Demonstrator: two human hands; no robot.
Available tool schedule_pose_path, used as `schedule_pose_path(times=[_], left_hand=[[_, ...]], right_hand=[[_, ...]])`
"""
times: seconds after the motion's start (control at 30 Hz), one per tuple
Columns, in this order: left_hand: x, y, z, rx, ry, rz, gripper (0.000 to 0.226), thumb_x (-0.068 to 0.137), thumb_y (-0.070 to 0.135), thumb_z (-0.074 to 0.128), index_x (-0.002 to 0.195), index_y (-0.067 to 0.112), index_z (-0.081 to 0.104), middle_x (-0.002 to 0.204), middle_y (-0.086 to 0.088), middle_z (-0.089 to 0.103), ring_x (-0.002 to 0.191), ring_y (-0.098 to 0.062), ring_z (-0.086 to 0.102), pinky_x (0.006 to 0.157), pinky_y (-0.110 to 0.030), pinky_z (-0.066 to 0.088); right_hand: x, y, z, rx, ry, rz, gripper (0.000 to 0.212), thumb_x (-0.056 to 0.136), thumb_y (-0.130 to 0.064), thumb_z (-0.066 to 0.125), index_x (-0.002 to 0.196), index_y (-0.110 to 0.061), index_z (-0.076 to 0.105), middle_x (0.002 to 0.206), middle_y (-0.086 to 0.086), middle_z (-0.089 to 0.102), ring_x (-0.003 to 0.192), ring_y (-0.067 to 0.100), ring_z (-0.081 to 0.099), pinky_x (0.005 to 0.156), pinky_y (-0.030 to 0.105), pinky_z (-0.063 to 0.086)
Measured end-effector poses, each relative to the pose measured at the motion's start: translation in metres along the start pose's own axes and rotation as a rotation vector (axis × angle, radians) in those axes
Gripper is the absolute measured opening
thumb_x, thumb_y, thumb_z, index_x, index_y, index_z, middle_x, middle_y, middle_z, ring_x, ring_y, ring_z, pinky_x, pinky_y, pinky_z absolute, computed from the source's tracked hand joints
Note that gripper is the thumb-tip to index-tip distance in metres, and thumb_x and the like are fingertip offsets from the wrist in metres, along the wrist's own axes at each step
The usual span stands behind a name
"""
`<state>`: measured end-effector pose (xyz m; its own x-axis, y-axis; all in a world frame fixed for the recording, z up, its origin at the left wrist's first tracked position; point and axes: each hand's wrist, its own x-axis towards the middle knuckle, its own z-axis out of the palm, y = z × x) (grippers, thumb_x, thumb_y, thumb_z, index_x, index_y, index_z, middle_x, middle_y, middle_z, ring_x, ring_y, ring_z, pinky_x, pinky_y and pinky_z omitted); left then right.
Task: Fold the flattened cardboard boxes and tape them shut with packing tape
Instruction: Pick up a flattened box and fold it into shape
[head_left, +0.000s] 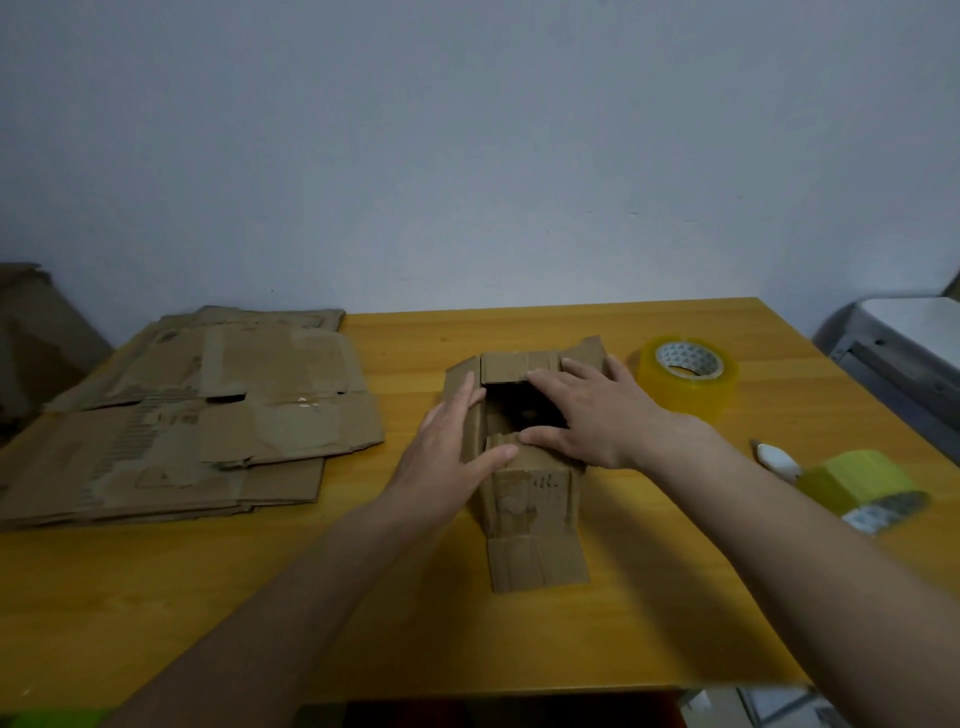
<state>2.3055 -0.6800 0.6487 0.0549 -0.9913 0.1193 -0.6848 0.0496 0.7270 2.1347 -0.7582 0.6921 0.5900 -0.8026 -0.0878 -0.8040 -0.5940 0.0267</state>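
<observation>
Both hands over box, dark interior indistinct

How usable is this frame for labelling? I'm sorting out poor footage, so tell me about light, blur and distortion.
Head view: dim, even light with soft shadows under the forearms; no glare on the yellow wooden table. The wide lens bows the table edges. The small brown cardboard box and both hands are fairly sharp; the green-and-grey object at right is smeared.
</observation>
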Motion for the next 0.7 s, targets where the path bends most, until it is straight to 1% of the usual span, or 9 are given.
schedule_pose_path(times=[0.07,0.17,0.2,0.27,0.3,0.37,0.5,0.57,0.7], left_hand=[[-0.003,0.001,0.003,0.035,0.036,-0.021,0.089,0.089,0.053,0.057,0.154,0.03,0.002,0.157,0.009,0.025,0.142,-0.012,0.024,0.112,-0.047,0.035],[-0.011,0.003,0.005,0.067,0.25,-0.153,0.088,0.088,0.064,0.037,0.156,0.021,0.0,0.162,0.0,0.014,0.147,-0.019,0.018,0.117,-0.042,0.023],[-0.013,0.003,0.004,-0.025,0.315,-0.222,0.088,0.087,0.066,0.03,0.156,0.02,0.001,0.162,-0.001,0.013,0.147,-0.02,0.018,0.115,-0.04,0.021],[-0.015,-0.002,0.006,-0.252,0.344,-0.292,0.081,0.089,0.064,0.024,0.156,0.021,0.003,0.161,0.001,0.017,0.145,-0.019,0.021,0.112,-0.036,0.022],[-0.018,-0.003,0.008,-0.302,0.314,-0.269,0.079,0.091,0.064,0.022,0.156,0.023,0.002,0.161,0.002,0.017,0.145,-0.017,0.022,0.111,-0.033,0.021],[-0.022,-0.006,0.013,-0.253,0.233,-0.111,0.084,0.087,0.077,0.02,0.154,0.031,-0.001,0.162,0.006,0.01,0.146,-0.013,0.017,0.111,-0.031,0.019],[-0.015,-0.009,0.017,0.098,0.097,0.223,0.1,0.071,0.092,0.009,0.153,0.037,-0.011,0.159,0.021,-0.018,0.146,0.002,-0.012,0.115,-0.04,0.009],[-0.009,-0.005,0.016,0.227,0.031,0.274,0.099,0.072,0.09,0.003,0.152,0.034,-0.015,0.154,0.026,-0.026,0.143,0.002,-0.021,0.118,-0.042,0.004],[-0.004,-0.004,0.019,0.346,-0.05,0.238,0.095,0.075,0.086,-0.006,0.151,0.029,-0.013,0.16,0.013,-0.016,0.143,0.003,-0.022,0.122,-0.038,0.0]], right_hand=[[0.0,0.0,0.005,-0.02,0.001,0.005,0.079,0.089,-0.07,0.028,0.153,-0.027,0.01,0.159,-0.007,0.019,0.148,0.019,0.006,0.116,0.058,0.001],[0.001,0.001,0.008,-0.01,0.005,0.011,0.08,0.088,-0.071,0.027,0.153,-0.028,0.009,0.159,-0.008,0.016,0.148,0.018,0.003,0.115,0.06,0.001],[0.001,0.001,0.008,-0.007,0.003,0.013,0.08,0.088,-0.071,0.027,0.153,-0.028,0.008,0.159,-0.009,0.015,0.148,0.018,0.002,0.115,0.06,0.001],[0.0,0.001,0.008,-0.003,0.002,0.012,0.081,0.088,-0.072,0.028,0.153,-0.029,0.007,0.16,-0.009,0.014,0.148,0.018,0.001,0.116,0.06,0.002],[-0.001,0.001,0.009,0.0,0.004,0.01,0.081,0.088,-0.072,0.028,0.153,-0.029,0.007,0.16,-0.009,0.014,0.148,0.018,0.001,0.116,0.059,0.002],[-0.001,0.001,0.008,0.011,0.016,0.008,0.081,0.087,-0.072,0.03,0.153,-0.029,0.008,0.159,-0.008,0.015,0.148,0.017,0.002,0.116,0.058,0.002],[0.0,0.0,0.006,0.03,0.024,0.002,0.082,0.087,-0.072,0.034,0.153,-0.027,0.012,0.159,-0.007,0.02,0.148,0.017,0.004,0.117,0.056,0.003],[-0.002,-0.001,0.005,0.039,0.034,-0.004,0.082,0.088,-0.07,0.035,0.152,-0.026,0.013,0.159,-0.005,0.02,0.148,0.017,0.004,0.118,0.054,0.004],[-0.006,0.002,0.005,0.049,0.08,-0.007,0.078,0.091,-0.064,0.037,0.153,-0.023,0.012,0.16,-0.004,0.016,0.148,0.018,0.003,0.12,0.048,0.003]])
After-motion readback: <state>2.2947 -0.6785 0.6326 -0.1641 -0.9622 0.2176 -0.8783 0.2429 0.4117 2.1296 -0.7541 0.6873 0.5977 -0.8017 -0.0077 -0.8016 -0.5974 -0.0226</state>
